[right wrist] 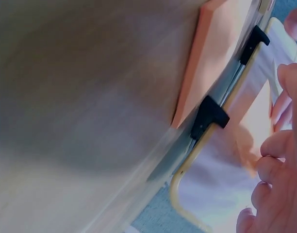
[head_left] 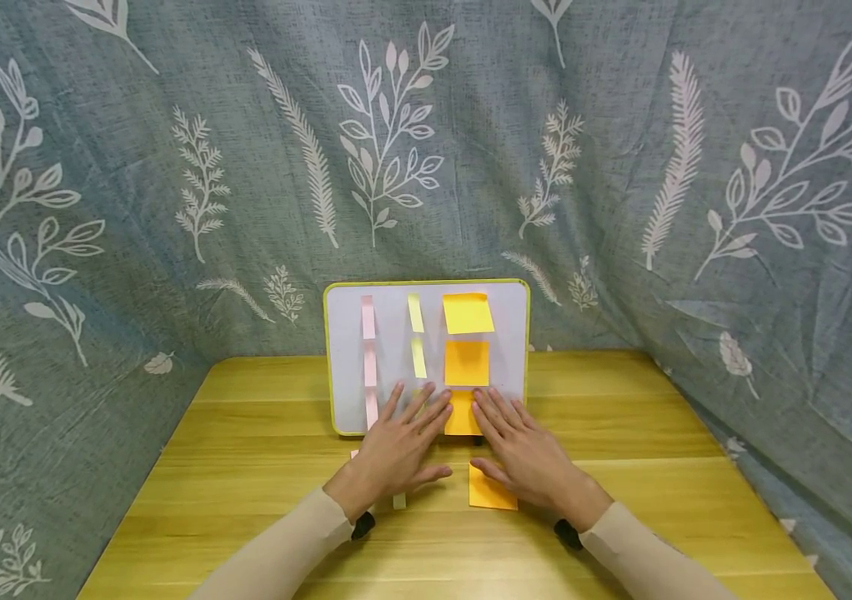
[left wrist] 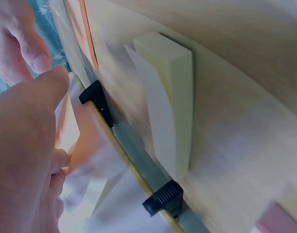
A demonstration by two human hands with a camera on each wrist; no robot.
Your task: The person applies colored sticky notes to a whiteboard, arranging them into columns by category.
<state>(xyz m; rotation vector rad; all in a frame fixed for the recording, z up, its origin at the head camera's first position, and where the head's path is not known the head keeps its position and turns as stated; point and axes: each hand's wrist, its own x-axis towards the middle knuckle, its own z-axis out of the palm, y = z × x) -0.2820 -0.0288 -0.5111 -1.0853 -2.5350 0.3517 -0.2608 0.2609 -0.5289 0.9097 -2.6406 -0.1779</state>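
A small whiteboard (head_left: 391,333) with a yellow rim stands upright on the table. On its right side are a yellow sticky note (head_left: 468,314) and two orange ones below it. My left hand (head_left: 396,454) and right hand (head_left: 534,462) lie flat toward the board, fingers straight. Their fingertips touch the left and right edges of the lowest orange sticky note (head_left: 462,417). Neither hand grips anything. Under my right thumb's side, an orange sticky note pad (head_left: 493,493) lies on the table, partly covered in the head view.
Pink strips (head_left: 369,363) and pale yellow strips (head_left: 418,357) hang in columns on the board. A pale yellow pad (left wrist: 183,111) and a pink pad (left wrist: 280,221) lie before it. Black clips (left wrist: 165,199) hold the board's lower edge. Patterned cloth (head_left: 261,208) surrounds the wooden table (head_left: 246,417).
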